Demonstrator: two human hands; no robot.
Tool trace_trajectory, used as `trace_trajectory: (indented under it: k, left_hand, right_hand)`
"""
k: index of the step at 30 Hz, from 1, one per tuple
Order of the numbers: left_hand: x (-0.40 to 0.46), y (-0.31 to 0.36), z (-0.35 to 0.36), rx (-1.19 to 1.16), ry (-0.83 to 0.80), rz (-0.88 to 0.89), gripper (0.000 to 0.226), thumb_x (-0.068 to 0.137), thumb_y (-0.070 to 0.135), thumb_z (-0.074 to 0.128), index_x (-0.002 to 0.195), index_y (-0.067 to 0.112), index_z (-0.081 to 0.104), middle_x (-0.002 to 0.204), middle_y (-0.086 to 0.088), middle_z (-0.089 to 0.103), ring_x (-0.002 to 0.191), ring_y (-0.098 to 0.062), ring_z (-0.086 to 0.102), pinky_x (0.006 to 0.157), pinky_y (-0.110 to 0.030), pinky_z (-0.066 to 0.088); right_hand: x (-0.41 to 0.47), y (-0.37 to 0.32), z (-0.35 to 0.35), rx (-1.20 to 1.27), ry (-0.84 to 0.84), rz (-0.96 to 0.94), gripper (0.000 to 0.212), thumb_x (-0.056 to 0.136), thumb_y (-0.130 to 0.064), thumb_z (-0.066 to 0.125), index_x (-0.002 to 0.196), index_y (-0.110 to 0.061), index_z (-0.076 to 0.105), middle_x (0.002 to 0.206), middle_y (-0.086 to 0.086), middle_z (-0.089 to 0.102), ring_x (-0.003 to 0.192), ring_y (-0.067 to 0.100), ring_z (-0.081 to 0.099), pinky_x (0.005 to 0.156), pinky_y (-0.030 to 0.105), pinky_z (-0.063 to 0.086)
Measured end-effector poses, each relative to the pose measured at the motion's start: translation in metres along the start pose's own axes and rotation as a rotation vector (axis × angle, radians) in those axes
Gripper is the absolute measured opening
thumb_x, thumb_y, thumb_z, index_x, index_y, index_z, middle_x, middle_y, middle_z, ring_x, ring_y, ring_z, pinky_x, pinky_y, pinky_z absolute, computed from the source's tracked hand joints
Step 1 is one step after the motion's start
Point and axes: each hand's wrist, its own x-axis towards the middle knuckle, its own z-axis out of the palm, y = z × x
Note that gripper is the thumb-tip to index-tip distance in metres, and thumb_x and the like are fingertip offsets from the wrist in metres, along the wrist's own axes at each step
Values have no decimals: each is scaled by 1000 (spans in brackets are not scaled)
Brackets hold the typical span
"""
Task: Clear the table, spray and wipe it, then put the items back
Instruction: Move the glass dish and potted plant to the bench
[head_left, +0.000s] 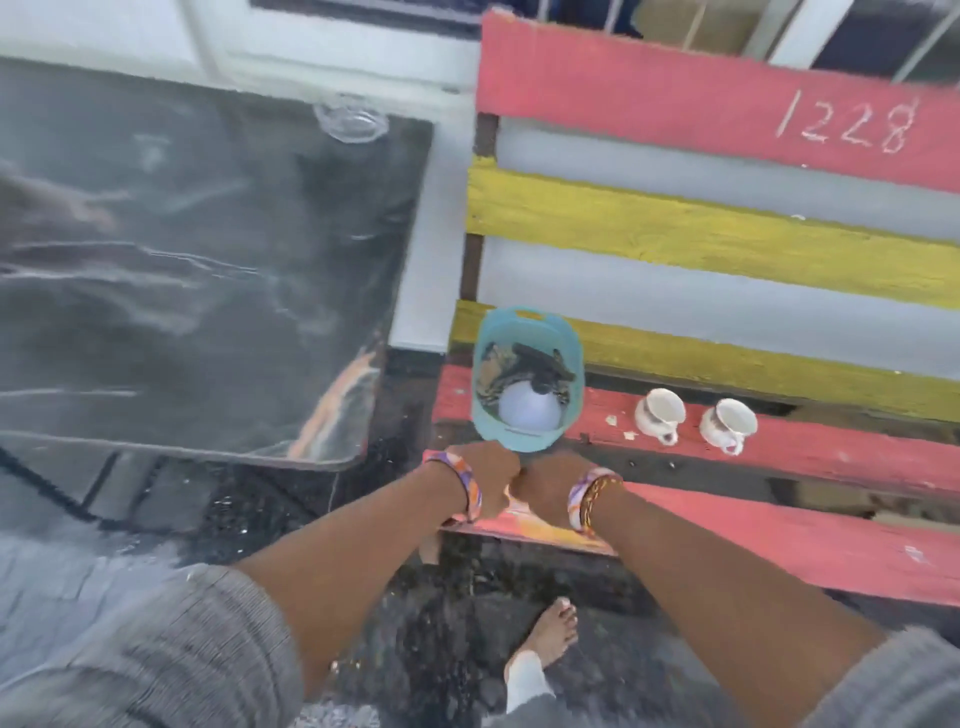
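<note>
seemingly still clearing: both hands, left hand (488, 480) and right hand (550, 488), curl at the basket (527, 379) rim just ahead; their grip is hidden. next, fetch the sprayer.

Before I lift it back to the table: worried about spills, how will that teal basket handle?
The teal basket looks like thin plastic, so probably light and slightly flexible. The white ball lying loose inside may roll and shift its balance. Both hands are at its near rim.

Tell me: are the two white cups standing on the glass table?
No: both white cups sit on the red bench slat, right of the teal basket, not on the glass table.
</note>
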Motion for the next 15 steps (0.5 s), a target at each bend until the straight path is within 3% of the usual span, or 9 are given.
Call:
trace_trajectory:
  k: [1, 3, 5, 9, 15]
  left_hand:
    - [-39, 1, -25, -65, 88, 21, 29, 80, 32, 59, 100, 13, 67, 100, -7, 68, 99, -29, 65, 72, -26, 52]
    - [-127, 6, -82, -18, 286, 163, 26, 85, 17, 51, 101, 1, 65, 99, -17, 67, 94, -33, 64, 75, -33, 51]
    - [-163, -7, -111, 42, 440, 174, 25, 86, 15, 49, 102, 2, 65, 102, -19, 69, 98, -35, 65, 79, -35, 50]
    - [-198, -56, -151, 43, 537, 90, 24, 86, 13, 46, 91, -1, 65, 97, -22, 69, 92, -38, 64, 68, -33, 44]
    - [-223, -121, -202, -122, 721, 12, 31, 81, 19, 44, 95, 1, 66, 101, -20, 69, 95, -38, 62, 83, -39, 52]
  right_hand:
    - [5, -8, -20, -6, 45, 11, 29, 93, -6, 40, 114, -7, 60, 111, 14, 65, 100, 33, 62, 73, 32, 45]
    - [17, -25, -62, -35, 103, 40, 27, 93, -6, 40, 108, -7, 62, 109, 15, 66, 97, 32, 63, 68, 30, 41]
    - [25, -36, -101, -37, 147, 75, 25, 92, -6, 41, 105, -5, 63, 108, 15, 66, 97, 32, 64, 68, 31, 42]
    - [44, -50, -166, -75, 281, 101, 23, 90, -10, 45, 105, -7, 62, 107, 15, 66, 98, 34, 64, 69, 33, 46]
    - [91, -59, -241, 69, 464, 128, 29, 93, -26, 42, 106, -7, 60, 106, 18, 65, 98, 38, 61, 70, 35, 44]
